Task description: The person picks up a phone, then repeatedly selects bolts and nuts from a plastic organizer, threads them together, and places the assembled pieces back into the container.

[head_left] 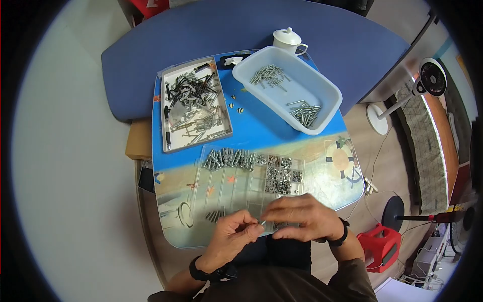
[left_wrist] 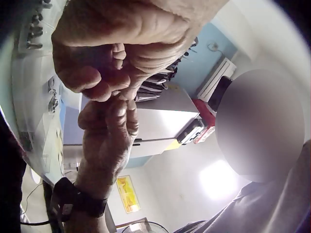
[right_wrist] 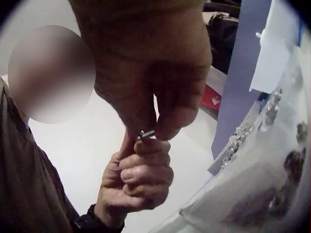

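My left hand [head_left: 236, 234] pinches a small metal screw [right_wrist: 146, 135] between thumb and curled index finger, its threaded shank poking out sideways. The right hand [head_left: 302, 219] is just over it, fingers reaching toward the screw and thumb held apart from them. In the left wrist view, the fingertips of the left hand [left_wrist: 112, 63] and right hand [left_wrist: 109, 136] meet and hide most of the screw. Below the hands lies a clear divided organizer box [head_left: 241, 189], with bolts [head_left: 229, 158] in its far left compartments and nuts and washers [head_left: 282, 176] in its small right ones.
A white box lid [head_left: 226, 118] full of mixed screws sits at the back left. Beside it, a pale plastic tub [head_left: 314, 90] holds two heaps of screws. A lidded white mug [head_left: 288, 39] stands behind the tub. Several small striped pieces [head_left: 240, 110] lie between lid and tub.
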`<state>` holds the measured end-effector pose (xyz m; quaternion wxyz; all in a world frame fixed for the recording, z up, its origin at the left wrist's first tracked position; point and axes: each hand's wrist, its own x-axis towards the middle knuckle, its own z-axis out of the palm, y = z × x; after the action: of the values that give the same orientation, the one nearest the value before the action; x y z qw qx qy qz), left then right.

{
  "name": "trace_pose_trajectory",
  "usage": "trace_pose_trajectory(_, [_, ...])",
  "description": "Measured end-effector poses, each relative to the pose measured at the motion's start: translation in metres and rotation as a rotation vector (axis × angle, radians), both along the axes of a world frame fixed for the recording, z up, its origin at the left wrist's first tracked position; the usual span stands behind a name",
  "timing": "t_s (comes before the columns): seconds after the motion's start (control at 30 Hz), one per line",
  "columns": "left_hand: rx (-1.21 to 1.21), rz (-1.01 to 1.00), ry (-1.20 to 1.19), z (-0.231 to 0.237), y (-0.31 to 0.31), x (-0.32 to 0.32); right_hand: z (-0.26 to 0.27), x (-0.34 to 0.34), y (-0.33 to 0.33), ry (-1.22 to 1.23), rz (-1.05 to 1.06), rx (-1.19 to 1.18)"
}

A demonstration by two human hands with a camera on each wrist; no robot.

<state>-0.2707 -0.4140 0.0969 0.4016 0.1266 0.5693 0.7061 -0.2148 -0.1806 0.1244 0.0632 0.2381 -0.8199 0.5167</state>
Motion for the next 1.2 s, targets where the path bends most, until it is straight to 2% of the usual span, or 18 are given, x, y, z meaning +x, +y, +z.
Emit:
trace_pose_trajectory(0.07, [0.030,-0.097,-0.060,0.004,-0.004,0.003,-0.003,0.006,-0.008,0.023,0.023,0.018])
trace_pose_trajectory(0.13, [-0.008,-0.117,-0.061,0.004,-0.010,0.005,-0.010,0.012,-0.014,-0.097,0.016,-0.018])
trace_pose_trajectory(0.17, [-0.043,-0.158,-0.060,0.003,-0.014,0.007,-0.009,0.014,-0.020,-0.076,-0.012,-0.044])
trace_pose_trajectory(0.27, [-0.048,-0.181,-0.043,-0.007,-0.023,0.013,-0.008,0.022,-0.028,-0.126,0.020,0.048])
trace_pose_trajectory(0.3, [-0.047,-0.171,-0.042,-0.009,-0.026,0.015,-0.011,0.021,-0.032,-0.052,0.037,0.044])
trace_pose_trajectory(0.37, [-0.029,-0.234,-0.081,-0.009,-0.030,0.017,-0.011,0.022,-0.039,-0.060,0.038,0.017])
trace_pose_trajectory(0.5, [-0.054,-0.231,-0.082,-0.002,-0.040,0.019,-0.008,0.023,-0.048,-0.114,0.068,-0.026])
trace_pose_trajectory(0.67, [0.085,-0.248,-0.227,-0.008,-0.049,0.020,-0.006,0.024,-0.053,-0.088,0.082,0.037])
trace_pose_trajectory(0.73, [0.073,-0.256,-0.205,-0.008,-0.052,0.020,-0.006,0.023,-0.055,-0.063,0.082,0.026])
trace_pose_trajectory(0.93, [-0.028,-0.296,-0.108,-0.002,-0.060,0.016,-0.003,0.022,-0.053,-0.215,0.137,-0.050])
trace_pose_trajectory(1.0, [-0.052,-0.295,-0.084,0.003,-0.066,0.015,0.000,0.023,-0.049,-0.240,0.074,-0.012])
trace_pose_trajectory(1.1, [-0.081,-0.041,0.067,0.007,-0.080,0.010,0.002,0.022,-0.038,-0.238,-0.023,-0.016])
trace_pose_trajectory(1.13, [-0.145,0.090,0.223,0.009,-0.082,0.007,0.000,0.023,-0.035,-0.238,-0.023,-0.020])
trace_pose_trajectory(1.2, [-0.278,0.327,0.693,-0.004,-0.084,-0.003,-0.004,0.026,-0.026,-0.199,-0.207,-0.013])
